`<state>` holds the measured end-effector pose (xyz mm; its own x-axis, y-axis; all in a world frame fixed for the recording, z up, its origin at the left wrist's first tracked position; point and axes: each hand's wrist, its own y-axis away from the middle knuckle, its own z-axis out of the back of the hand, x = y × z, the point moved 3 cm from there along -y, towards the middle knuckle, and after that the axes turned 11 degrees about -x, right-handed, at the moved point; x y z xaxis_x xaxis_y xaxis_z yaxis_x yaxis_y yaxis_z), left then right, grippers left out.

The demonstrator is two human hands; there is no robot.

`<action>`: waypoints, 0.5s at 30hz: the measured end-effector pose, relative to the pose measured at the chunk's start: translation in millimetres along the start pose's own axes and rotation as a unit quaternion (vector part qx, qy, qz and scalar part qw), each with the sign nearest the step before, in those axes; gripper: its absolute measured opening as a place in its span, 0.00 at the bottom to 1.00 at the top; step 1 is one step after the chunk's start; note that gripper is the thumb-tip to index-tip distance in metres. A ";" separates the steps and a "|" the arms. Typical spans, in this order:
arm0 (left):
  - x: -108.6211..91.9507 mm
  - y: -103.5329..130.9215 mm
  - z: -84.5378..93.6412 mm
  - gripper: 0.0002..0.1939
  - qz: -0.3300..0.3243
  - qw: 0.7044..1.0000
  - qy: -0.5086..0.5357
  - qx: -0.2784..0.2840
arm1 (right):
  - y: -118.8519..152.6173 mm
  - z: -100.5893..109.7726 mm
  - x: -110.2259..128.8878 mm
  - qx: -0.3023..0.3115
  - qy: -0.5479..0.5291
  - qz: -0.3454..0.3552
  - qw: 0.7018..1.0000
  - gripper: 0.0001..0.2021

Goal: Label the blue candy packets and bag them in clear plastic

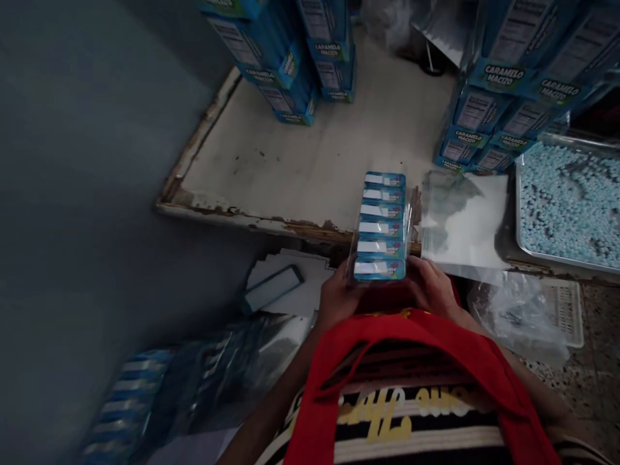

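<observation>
A row of several small blue boxes [380,228] in a clear plastic bag lies over the table's front edge, its near end close to my body. My left hand [338,290] is closed on the near left side of the bagged row, its fingertips partly hidden by the plastic. At the near right corner, my right hand [433,284] holds the bag's side, with its thumb and fingers curled against the plastic. White sheets and clear film [484,219] lie to the right of the row.
Tall stacks of blue boxes [285,71] rise at the back left, with more wrapped stacks [504,77] at the back right. A metal tray [566,259] of pale blue pieces sits far right. Below the worn table edge [252,223] are cardboard, plastic bags and a white basket [576,310].
</observation>
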<state>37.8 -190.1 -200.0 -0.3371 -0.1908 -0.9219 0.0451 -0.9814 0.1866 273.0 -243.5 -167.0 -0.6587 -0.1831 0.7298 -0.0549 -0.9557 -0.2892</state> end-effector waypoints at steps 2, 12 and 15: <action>-12.4 -10.0 6.5 0.35 -0.046 0.995 -0.081 -0.029 | -5.6 -0.9 1.2 -0.009 0.029 -0.011 0.999 0.35; -24.5 -5.2 -6.2 0.40 -0.046 0.995 -0.075 0.037 | -6.3 -22.9 6.4 0.041 0.167 -0.049 0.984 0.38; -19.5 -3.8 -8.4 0.40 -0.058 0.994 -0.082 0.039 | -4.6 -24.2 6.6 0.037 0.200 -0.054 0.978 0.39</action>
<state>52.1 -182.9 -185.5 -0.4856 -0.0630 -0.8719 -0.0750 -0.9907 0.1134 250.7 -234.8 -175.8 -0.8932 0.0096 0.4495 -0.0953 -0.9811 -0.1683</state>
